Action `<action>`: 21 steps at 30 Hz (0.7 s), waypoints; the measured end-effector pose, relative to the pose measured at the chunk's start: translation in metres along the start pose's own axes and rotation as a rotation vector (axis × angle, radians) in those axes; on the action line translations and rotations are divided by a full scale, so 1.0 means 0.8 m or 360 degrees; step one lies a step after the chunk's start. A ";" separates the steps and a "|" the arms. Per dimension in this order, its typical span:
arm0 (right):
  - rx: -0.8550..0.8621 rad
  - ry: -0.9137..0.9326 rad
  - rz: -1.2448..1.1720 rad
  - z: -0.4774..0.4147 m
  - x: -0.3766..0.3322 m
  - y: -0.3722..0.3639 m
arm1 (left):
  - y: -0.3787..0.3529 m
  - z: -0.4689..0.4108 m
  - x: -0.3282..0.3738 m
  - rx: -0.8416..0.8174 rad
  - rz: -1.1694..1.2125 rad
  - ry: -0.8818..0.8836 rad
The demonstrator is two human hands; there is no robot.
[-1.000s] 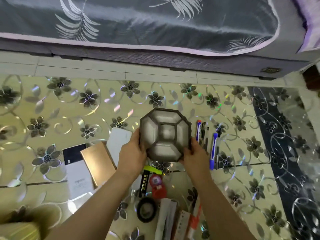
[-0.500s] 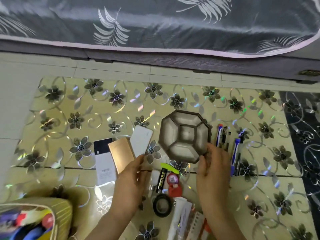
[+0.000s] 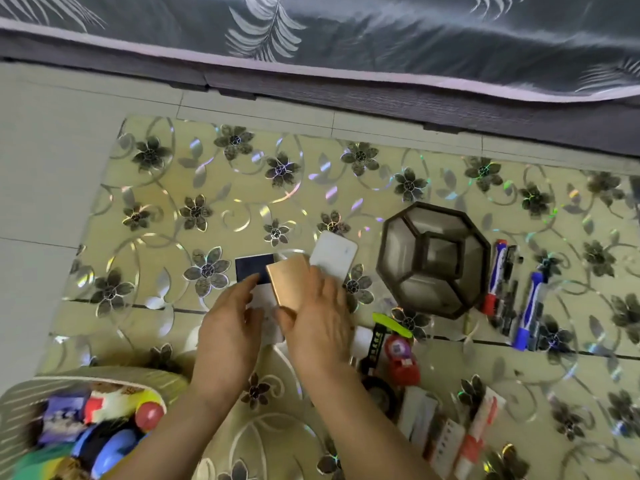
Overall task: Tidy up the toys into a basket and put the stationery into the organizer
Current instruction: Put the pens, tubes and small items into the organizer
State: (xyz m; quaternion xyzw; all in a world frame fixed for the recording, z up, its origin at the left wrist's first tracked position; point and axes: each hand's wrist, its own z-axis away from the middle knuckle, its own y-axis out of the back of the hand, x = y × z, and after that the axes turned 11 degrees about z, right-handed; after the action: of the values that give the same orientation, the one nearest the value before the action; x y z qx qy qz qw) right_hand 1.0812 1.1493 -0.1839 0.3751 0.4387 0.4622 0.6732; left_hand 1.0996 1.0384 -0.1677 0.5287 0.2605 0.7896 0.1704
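A gold notebook (image 3: 288,281) is gripped by the right hand (image 3: 320,323), with the thumb set at its near corner and the fingers laid over its right side. The left hand (image 3: 228,327) is held just beside the right one, its fingers stretched out straight and touching a dark blue and white booklet (image 3: 254,269) that lies partly under the gold notebook. A white pad (image 3: 334,252) is seen just beyond the right hand's fingertips. The organizer (image 3: 434,259), an eight-sided tray with divided compartments, stands on the flowered mat (image 3: 166,202) further to the right of the right hand, and pens (image 3: 498,275) are laid in a row on its far side. A red tape dispenser (image 3: 401,358) is found close to the right wrist. The basket (image 3: 104,375), filled with blurred coloured toys, sits below and to the left of the left hand.
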 end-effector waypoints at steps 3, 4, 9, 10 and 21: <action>-0.0113 -0.0067 0.0021 -0.013 -0.012 -0.006 | 0.001 -0.011 -0.003 -0.0016 -0.0013 -0.0055; -0.0162 -0.0135 -0.0002 -0.016 -0.012 -0.003 | 0.001 -0.014 -0.003 -0.0019 -0.0009 -0.0056; -0.0283 -0.0278 -0.0281 -0.013 0.005 0.011 | 0.002 -0.019 0.004 -0.0038 0.0102 -0.0137; -0.0264 -0.0256 -0.0333 -0.008 0.010 0.016 | 0.001 -0.023 0.007 -0.0053 0.0110 -0.0174; 0.0239 -0.0188 -0.0498 0.019 0.112 0.096 | -0.121 -0.080 0.064 -0.0307 -0.0734 -0.0112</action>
State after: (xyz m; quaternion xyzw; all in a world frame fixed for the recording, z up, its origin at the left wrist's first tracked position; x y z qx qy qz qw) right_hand 1.0895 1.2557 -0.1306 0.3780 0.4846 0.2951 0.7315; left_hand 1.0202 1.1294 -0.2062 0.4638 0.2916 0.7322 0.4046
